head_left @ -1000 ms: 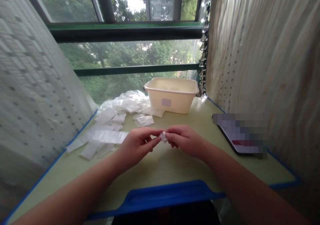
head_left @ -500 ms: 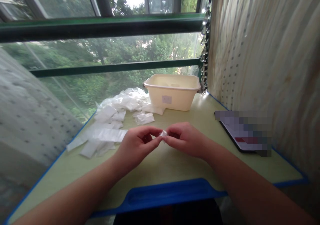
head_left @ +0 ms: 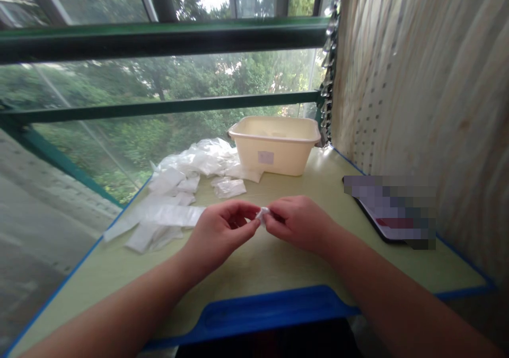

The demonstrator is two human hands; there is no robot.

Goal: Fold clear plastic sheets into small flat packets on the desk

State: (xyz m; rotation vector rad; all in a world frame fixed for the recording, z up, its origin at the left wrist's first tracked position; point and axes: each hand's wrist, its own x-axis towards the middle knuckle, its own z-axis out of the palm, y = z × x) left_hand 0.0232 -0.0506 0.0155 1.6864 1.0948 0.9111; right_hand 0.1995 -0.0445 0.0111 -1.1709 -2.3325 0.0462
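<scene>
Between my hands, above the middle of the table, is a small white, shiny plastic packet [head_left: 262, 214], crumpled and mostly covered by fingers. My left hand [head_left: 227, 228] pinches its left side between thumb and fingertips. From the other side my right hand [head_left: 300, 219] grips it with the thumb against curled fingers. What the packet contains, if anything, I cannot make out. Beyond my hands lies a small clear plastic bag [head_left: 230, 188]. A heap of white plastic bags [head_left: 199, 159] spreads to the left, with flat white packets [head_left: 170, 216] nearest my left hand.
A cream plastic bin [head_left: 274, 154] with a small label stands at the back of the green table [head_left: 254, 273]. At the right lies a phone [head_left: 387, 209], its screen blurred out. The table has a blue edge [head_left: 278, 307]; a curtain [head_left: 421, 82] hangs on the right.
My right hand's fingers have curled tighter around the small packet, and the thumb has shifted. The packet looks more bunched. My left hand stays nearly in place.
</scene>
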